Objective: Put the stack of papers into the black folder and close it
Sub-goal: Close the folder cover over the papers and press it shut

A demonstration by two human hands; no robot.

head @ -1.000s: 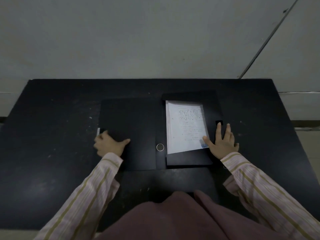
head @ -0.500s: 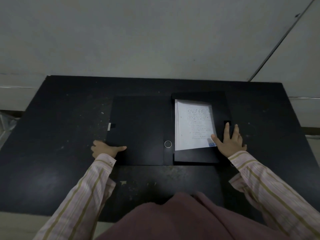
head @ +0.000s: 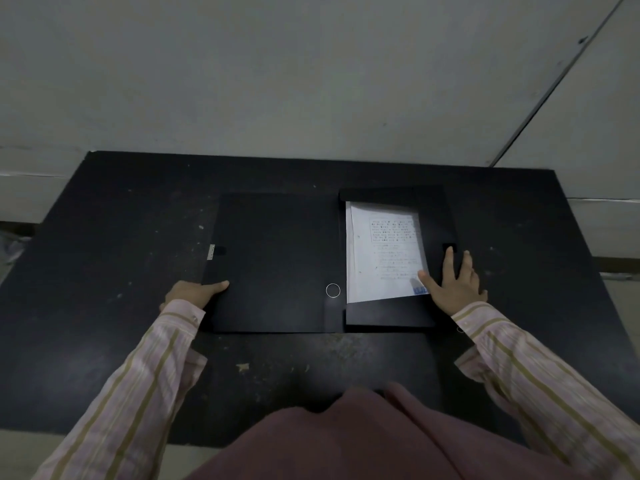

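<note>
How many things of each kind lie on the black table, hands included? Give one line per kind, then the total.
Black folder, lying open: 1
Stack of papers, inside the folder's right half: 1
Hands, left hand and right hand: 2
Total: 4

A scuffed black table (head: 104,341) stands against a pale grey wall (head: 277,81), a maroon garment (head: 346,441) nearest.
</note>
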